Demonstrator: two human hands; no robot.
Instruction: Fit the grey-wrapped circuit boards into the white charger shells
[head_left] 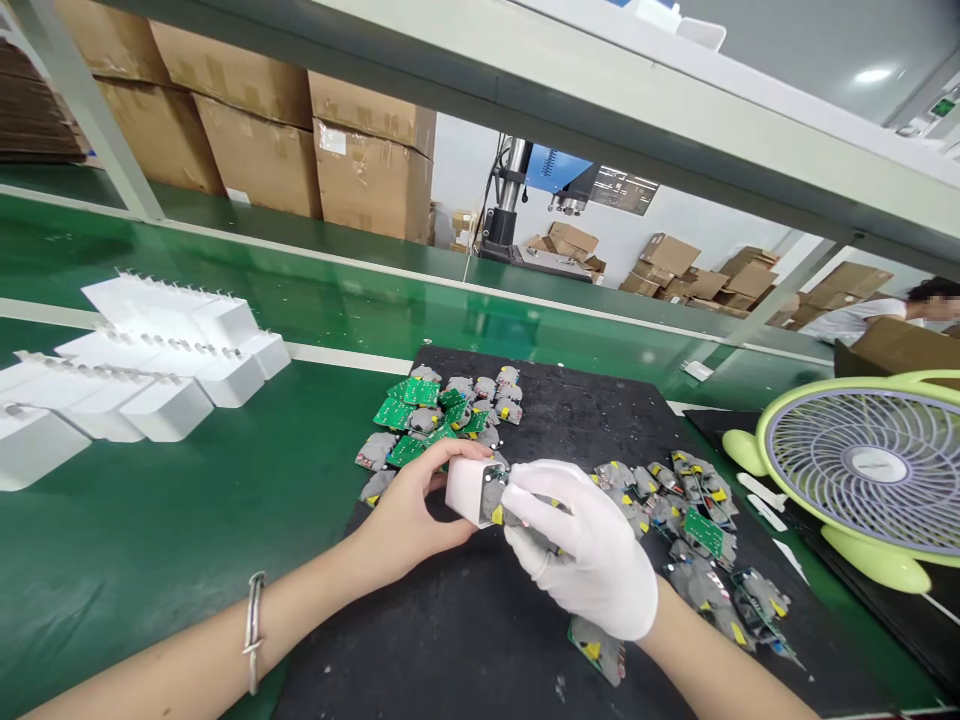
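Observation:
Bare and wearing a bracelet, my left hand (416, 510) grips a white plastic housing (466, 490) between thumb and fingers, its open end turned to the right. My right hand (585, 545), in a white glove, pinches a circuit board (495, 497) with grey potting and yellow parts at that opening. How far the board sits inside is hidden by the glove. Green circuit boards (409, 405) with grey-coated parts lie in a pile just beyond my left hand. More potted boards (701, 535) are scattered right of my glove, and one board (598, 650) lies below it.
A black mat (465, 630) covers part of the green bench (187, 540). White housings (169, 405) stand in rows at left. A green fan (874, 465) sits at right. Overhead runs a shelf beam (525, 75); cartons (375, 180) are stacked behind. A person (862, 318) is at far right.

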